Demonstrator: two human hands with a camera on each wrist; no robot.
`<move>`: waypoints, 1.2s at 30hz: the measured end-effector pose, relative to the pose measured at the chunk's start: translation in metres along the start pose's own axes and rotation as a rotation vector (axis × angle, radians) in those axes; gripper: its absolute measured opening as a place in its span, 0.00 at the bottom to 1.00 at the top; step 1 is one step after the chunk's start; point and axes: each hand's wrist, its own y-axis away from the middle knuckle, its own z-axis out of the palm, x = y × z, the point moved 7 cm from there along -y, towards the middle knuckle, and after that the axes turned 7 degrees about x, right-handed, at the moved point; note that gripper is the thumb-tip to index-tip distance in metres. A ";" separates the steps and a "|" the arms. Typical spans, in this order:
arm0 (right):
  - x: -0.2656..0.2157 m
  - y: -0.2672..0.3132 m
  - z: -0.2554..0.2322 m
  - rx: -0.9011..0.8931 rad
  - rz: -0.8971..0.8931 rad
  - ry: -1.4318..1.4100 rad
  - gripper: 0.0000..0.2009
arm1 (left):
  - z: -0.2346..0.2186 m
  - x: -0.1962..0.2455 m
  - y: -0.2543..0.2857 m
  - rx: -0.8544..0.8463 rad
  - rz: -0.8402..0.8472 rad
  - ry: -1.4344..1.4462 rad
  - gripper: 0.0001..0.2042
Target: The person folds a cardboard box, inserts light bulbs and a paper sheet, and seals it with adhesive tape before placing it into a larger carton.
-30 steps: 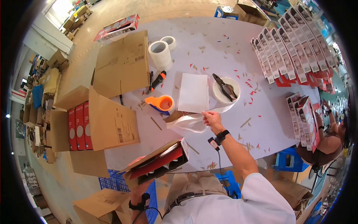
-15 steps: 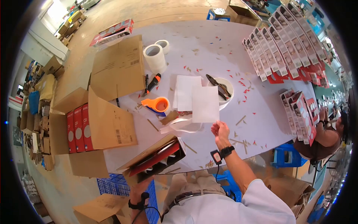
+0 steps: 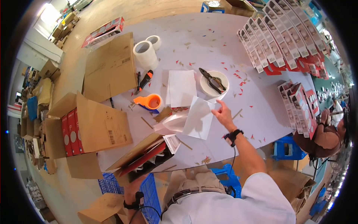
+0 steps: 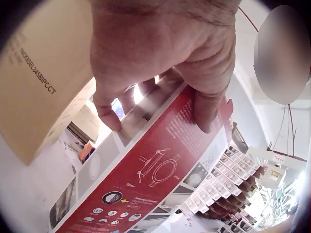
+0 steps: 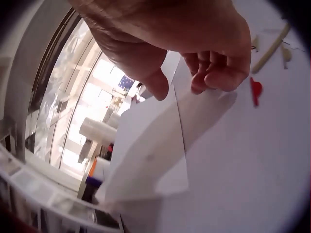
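My left hand (image 4: 165,53) grips the edge of an open product box (image 4: 160,170), fingers on one side and thumb on its red printed face. In the head view this box (image 3: 149,156) is tilted at the table's front edge, and much of the left hand is behind it. My right hand (image 3: 224,115) is over the table beside a white paper sheet (image 3: 198,119), thumb right at its edge. In the right wrist view thumb and fingers stand apart near the edge of the sheet (image 5: 150,160). More white sheets (image 3: 182,86) lie stacked behind.
Pliers (image 3: 212,80) lie on a white tape roll (image 3: 223,80). An orange tape dispenser (image 3: 151,101), utility knife (image 3: 144,80) and clear tape rolls (image 3: 146,54) are left of the sheets. An open carton (image 3: 104,123) holds red boxes. Product boxes (image 3: 276,41) line the right; a person (image 3: 324,138) sits there.
My right hand drew a sheet off the stack toward me, then moved up along its edge, and the sheet turned at a slant. The left hand keeps holding the product box.
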 end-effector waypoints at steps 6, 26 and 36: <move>-0.046 -0.045 0.036 -0.624 0.398 -0.124 0.32 | -0.001 0.010 -0.002 -0.004 0.067 -0.093 0.28; -0.028 0.126 -0.200 -0.076 0.044 0.188 0.11 | -0.001 0.014 -0.041 -0.204 -0.305 0.164 0.29; -0.116 0.191 -0.234 0.122 -0.042 0.426 0.14 | -0.017 0.030 -0.032 -0.009 0.087 0.743 0.48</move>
